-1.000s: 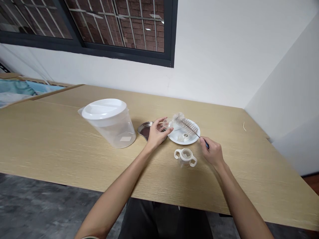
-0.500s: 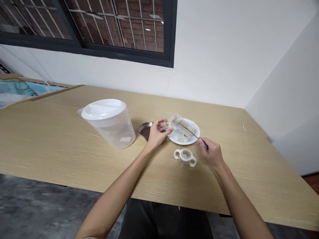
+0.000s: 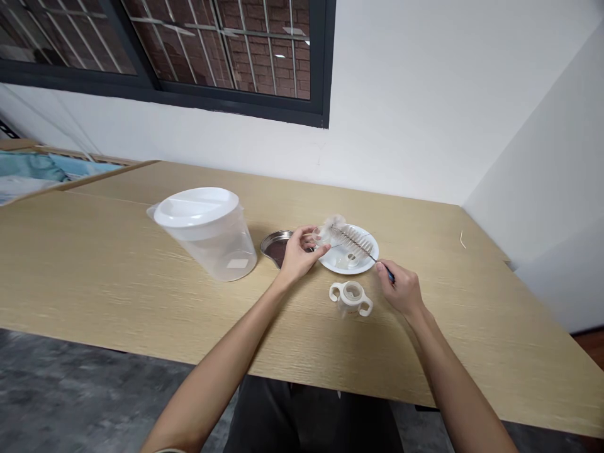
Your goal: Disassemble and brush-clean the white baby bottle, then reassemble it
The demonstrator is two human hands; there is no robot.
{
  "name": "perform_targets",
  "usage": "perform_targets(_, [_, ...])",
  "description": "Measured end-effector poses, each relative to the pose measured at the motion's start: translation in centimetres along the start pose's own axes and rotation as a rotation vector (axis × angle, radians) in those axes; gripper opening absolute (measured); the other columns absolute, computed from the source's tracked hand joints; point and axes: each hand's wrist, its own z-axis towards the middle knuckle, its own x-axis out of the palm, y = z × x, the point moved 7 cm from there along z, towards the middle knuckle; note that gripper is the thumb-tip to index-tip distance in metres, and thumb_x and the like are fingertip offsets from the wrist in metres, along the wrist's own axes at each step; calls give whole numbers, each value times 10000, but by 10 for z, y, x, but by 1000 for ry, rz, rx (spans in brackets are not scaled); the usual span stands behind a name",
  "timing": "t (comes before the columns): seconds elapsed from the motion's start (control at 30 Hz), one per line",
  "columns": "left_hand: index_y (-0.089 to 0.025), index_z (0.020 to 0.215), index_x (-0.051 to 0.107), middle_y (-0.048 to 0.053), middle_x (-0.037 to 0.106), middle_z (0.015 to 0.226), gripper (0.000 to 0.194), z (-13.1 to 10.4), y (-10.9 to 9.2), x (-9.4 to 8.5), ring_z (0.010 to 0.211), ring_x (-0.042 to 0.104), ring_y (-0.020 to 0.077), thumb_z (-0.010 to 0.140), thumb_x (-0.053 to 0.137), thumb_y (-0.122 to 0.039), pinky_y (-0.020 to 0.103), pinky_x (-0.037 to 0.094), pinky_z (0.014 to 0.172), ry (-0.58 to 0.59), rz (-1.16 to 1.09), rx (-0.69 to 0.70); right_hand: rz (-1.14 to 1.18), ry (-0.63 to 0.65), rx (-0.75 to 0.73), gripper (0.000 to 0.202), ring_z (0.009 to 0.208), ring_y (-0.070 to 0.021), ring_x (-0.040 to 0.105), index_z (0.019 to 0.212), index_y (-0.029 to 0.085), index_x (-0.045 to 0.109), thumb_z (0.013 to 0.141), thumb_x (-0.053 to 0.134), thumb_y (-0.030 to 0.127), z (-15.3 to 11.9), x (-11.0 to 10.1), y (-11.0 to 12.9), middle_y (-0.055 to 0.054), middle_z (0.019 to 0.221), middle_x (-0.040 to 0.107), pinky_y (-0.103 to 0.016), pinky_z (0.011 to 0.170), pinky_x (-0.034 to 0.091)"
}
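Head view: two bare hands work over a light wood tabletop (image 3: 141,302).
Left hand (image 3: 298,253): bent fingers pinch a small clear cap (image 3: 321,236), with the thumb on the near side. It is above the tray and by the left rim of the plate.
Right hand (image 3: 401,286): closed tight on the dark blue handle of the brush (image 3: 353,240). It is up off the wood, just right of the plate.
Brush: it leans across above the plate. Its fluffy white tip is next to the cap. I cannot tell if they touch.
Cap: held over the left side of the plate, with the round rim showing.
Plate (image 3: 369,264): white and round, right of the middle of the tabletop, nearer the far edge than the near edge.
Ring (image 3: 352,258): small and white, lying on the plate under the brush.
Tray (image 3: 270,244): shiny metal with a curved side, between the jug and the plate. The left hand hides some of it.
Cup (image 3: 351,301): see-through, with two white curved handles. It stands on the near side of the plate, with its top open.
Jug (image 3: 217,245): big and cloudy, with a white lid (image 3: 197,206) on. It stands left of the tray.
String (image 3: 463,240): a thin white bent bit near the far right corner.
Blue stuff (image 3: 85,167): past the far left part of the tabletop.
Wall (image 3: 401,94): white, behind the far edge, with a dark window (image 3: 212,38) that has bars.
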Motion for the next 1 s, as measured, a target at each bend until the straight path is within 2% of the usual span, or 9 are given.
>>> perform_targets(0.67, [-183,1130,607,116,662,1195,585,0,-1,0,982,677,187,640,869,-363,320,565,839,0,30,11,1,-12,-18,319,605,-121,614,955,162,723,1014,456,327,-1,0,1,-54,780,725,-237,594,401])
perform_targets(0.87, [-184,1130,619,114,661,1210,589,0,0,1,987,674,189,636,876,-376,319,560,841,14,48,24,-66,-55,46,348,573,-125,595,915,167,717,1018,443,358,0,-2,-6,-44,724,709,-245,571,381])
perform_targets(1.0, [-191,1147,634,111,660,1224,585,0,1,1,992,670,194,647,873,-378,323,555,847,22,80,39,-1,-41,23,342,605,-124,615,936,160,712,1019,439,349,0,-2,-4,-50,767,724,-240,595,403])
